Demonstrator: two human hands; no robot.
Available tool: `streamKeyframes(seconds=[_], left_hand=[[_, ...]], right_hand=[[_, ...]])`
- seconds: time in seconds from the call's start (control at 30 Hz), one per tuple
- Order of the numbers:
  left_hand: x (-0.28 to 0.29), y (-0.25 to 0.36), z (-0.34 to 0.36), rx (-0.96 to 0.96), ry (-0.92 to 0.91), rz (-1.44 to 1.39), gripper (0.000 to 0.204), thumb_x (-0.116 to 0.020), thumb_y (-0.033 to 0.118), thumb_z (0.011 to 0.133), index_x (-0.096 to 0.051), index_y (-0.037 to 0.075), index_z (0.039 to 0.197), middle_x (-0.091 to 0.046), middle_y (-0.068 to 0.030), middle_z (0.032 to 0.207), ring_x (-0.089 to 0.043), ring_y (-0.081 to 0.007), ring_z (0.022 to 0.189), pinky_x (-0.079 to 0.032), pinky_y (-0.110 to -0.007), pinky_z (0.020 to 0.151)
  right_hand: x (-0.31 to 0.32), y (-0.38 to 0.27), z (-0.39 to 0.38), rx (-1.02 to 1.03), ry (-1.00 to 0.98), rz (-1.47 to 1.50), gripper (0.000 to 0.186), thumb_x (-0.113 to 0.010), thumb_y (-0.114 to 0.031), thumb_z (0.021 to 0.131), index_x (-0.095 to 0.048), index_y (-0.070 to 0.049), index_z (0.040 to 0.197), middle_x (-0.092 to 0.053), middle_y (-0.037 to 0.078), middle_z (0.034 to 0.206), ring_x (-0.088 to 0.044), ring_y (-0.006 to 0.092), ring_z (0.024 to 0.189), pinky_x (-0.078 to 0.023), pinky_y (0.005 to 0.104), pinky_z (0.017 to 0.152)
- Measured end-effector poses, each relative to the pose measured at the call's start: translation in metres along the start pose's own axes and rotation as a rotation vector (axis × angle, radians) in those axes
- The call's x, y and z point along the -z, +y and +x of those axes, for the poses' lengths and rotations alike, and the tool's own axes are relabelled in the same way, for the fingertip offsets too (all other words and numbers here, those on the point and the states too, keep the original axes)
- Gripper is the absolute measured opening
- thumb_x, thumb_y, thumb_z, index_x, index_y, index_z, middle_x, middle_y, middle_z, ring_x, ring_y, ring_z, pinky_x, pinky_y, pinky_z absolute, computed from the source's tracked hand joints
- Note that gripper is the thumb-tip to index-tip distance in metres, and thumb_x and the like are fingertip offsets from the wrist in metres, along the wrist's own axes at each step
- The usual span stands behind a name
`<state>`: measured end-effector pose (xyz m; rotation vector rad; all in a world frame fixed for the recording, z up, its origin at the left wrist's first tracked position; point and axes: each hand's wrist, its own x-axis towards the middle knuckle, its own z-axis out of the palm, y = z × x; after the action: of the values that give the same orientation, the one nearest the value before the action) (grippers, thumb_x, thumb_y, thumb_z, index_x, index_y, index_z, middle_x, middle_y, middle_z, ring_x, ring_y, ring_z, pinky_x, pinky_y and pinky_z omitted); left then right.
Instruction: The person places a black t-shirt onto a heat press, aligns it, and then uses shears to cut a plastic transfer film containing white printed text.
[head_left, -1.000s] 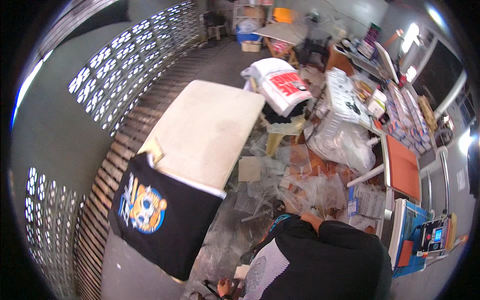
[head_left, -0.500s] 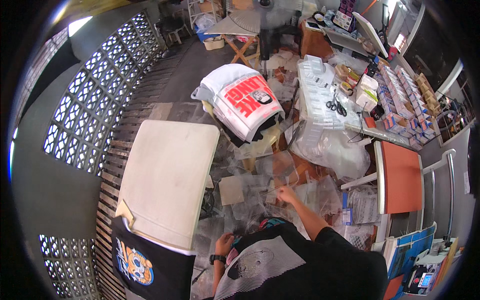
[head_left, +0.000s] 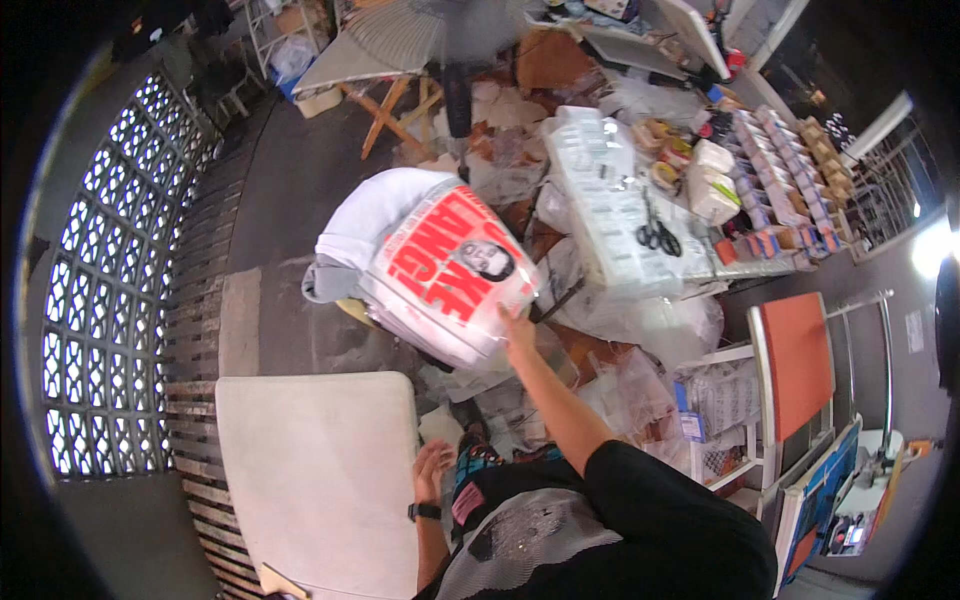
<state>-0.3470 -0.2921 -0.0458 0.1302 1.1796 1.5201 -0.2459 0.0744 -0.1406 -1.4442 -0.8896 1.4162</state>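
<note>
A pile of folded T-shirts rests on a low support ahead of me. Its top white T-shirt carries a large red print with a black-and-white picture. My right hand reaches forward to the pile's near right edge, its fingers closed on the border of that T-shirt; the fingertips are partly blurred. Close to my body, my left hand hovers beside the right edge of a pale padded board. Its fingers are loosely spread and hold nothing. A dark watch is on my left wrist.
Clear plastic bags litter the floor. On the right, a plastic-covered table bears black scissors and rows of small boxes. An orange-topped board stands nearer. A fan and folding table stand at the back.
My right hand has moved forward from above the floor to the T-shirt pile. My view has shifted, so the black printed shirt on the padded board has left the picture. My left hand's fingers show more plainly.
</note>
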Motion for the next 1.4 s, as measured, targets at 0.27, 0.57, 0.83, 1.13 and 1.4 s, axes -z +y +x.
streamKeyframes(seconds=[0.27,0.57,0.83,1.13,1.4], left_hand=[[0.014,0.089,0.056,0.064,0.009,-0.170,0.055,-0.057,0.044,0.095,-0.051,0.005,0.133,-0.062,-0.0112,0.118,-0.062,-0.0264,0.103,-0.047,-0.037,0.089],[-0.011,0.138,0.095,0.116,-0.131,-0.171,0.062,-0.056,0.048,0.093,-0.047,0.006,0.137,-0.059,-0.0125,0.124,-0.059,-0.0262,0.109,-0.046,-0.038,0.092],[-0.003,0.142,0.146,0.124,0.100,0.150,0.034,-0.054,0.037,0.099,-0.064,0.009,0.117,-0.069,-0.0034,0.102,-0.065,-0.0158,0.090,-0.047,-0.031,0.081],[-0.020,0.140,0.218,0.121,0.227,-0.180,0.037,-0.045,0.034,0.100,-0.058,0.012,0.126,-0.069,-0.0062,0.095,-0.065,-0.0167,0.080,-0.047,-0.030,0.068],[-0.050,0.134,0.209,0.035,0.106,-0.638,0.041,-0.055,0.024,0.089,-0.057,0.003,0.123,-0.068,-0.0107,0.098,-0.066,-0.0236,0.077,-0.054,-0.034,0.068]], right_hand=[[-0.049,-0.075,-0.075,-0.477,-0.284,0.385,0.048,-0.078,-0.022,0.084,-0.058,-0.003,0.123,-0.066,0.009,0.111,-0.066,0.0218,0.094,-0.055,0.0366,0.081],[-0.094,-0.165,-0.055,-0.335,-0.188,0.298,0.023,-0.071,-0.009,0.085,-0.064,-0.002,0.105,-0.068,0.005,0.095,-0.067,0.0176,0.082,-0.056,0.0334,0.072],[-0.156,-0.278,0.013,-0.224,-0.373,0.349,0.021,-0.065,0.001,0.083,-0.063,-0.001,0.104,-0.068,0.010,0.096,-0.069,0.0230,0.083,-0.059,0.0361,0.074],[-0.091,-0.438,-0.028,0.002,-0.318,-0.330,0.031,-0.072,-0.013,0.082,-0.066,-0.003,0.110,-0.068,0.009,0.099,-0.067,0.0190,0.089,-0.055,0.0314,0.077],[0.054,-0.518,-0.169,0.139,-0.232,-0.254,0.029,-0.073,-0.009,0.081,-0.068,-0.001,0.108,-0.071,0.005,0.092,-0.068,0.0120,0.078,-0.053,0.0252,0.070]])
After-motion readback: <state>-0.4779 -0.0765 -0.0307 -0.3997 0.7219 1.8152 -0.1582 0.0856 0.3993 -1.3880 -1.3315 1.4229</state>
